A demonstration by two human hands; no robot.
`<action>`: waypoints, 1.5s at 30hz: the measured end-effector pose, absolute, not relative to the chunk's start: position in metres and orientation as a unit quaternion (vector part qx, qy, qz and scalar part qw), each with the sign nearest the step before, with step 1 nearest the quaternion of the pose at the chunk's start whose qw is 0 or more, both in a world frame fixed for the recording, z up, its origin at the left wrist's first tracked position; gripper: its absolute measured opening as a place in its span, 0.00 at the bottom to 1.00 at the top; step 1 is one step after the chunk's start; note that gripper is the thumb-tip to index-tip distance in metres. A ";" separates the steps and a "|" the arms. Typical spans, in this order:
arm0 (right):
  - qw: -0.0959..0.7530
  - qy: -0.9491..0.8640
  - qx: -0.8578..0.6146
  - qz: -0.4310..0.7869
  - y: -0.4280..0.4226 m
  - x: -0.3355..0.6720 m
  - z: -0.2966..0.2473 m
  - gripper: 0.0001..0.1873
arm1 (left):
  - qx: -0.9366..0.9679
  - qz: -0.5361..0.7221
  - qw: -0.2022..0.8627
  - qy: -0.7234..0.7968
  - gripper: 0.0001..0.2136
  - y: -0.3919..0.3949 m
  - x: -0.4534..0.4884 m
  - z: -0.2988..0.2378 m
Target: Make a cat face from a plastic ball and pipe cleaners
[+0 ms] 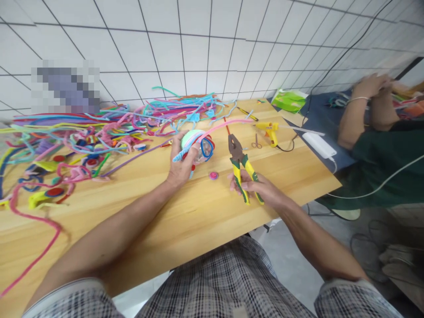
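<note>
While the left hand (179, 165) curls closed around a rounded craft piece (201, 151) with fuzzy stems (green, blue and red among its colours) over the surface (198, 216), the right hand (269, 191) is wrapped around yellow-and-green pliers (236, 149), their handles spread and their head pointing away. Between the hands lies a small pink disc (213, 176); scissors (256, 144) and a yellow glue gun (270, 132) rest right of the pliers' head.

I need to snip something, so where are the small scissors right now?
In the head view, the small scissors lie on the wooden table, right of centre, between the pliers and the yellow glue gun.
</note>
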State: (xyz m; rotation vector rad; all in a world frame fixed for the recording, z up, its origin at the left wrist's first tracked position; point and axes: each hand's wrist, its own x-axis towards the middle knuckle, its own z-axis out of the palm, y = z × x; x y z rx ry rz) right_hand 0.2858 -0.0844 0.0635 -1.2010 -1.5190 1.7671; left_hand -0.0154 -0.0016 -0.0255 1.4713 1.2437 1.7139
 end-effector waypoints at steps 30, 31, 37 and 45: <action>0.037 -0.761 -0.648 0.009 -0.087 0.327 0.003 0.38 | 0.563 0.630 0.286 0.452 0.36 0.000 -0.012 -0.027; 0.058 -0.758 -0.648 0.040 -0.082 0.332 0.006 0.37 | 0.561 0.631 0.286 0.453 0.35 0.000 -0.011 -0.027; 0.367 -0.633 -0.598 0.328 -0.076 0.365 0.041 0.26 | 0.536 0.623 0.346 0.453 0.28 0.004 -0.008 -0.027; 0.257 -0.595 -0.631 0.427 -0.101 0.327 0.045 0.19 | 0.551 0.612 0.343 0.452 0.30 -0.003 -0.008 -0.026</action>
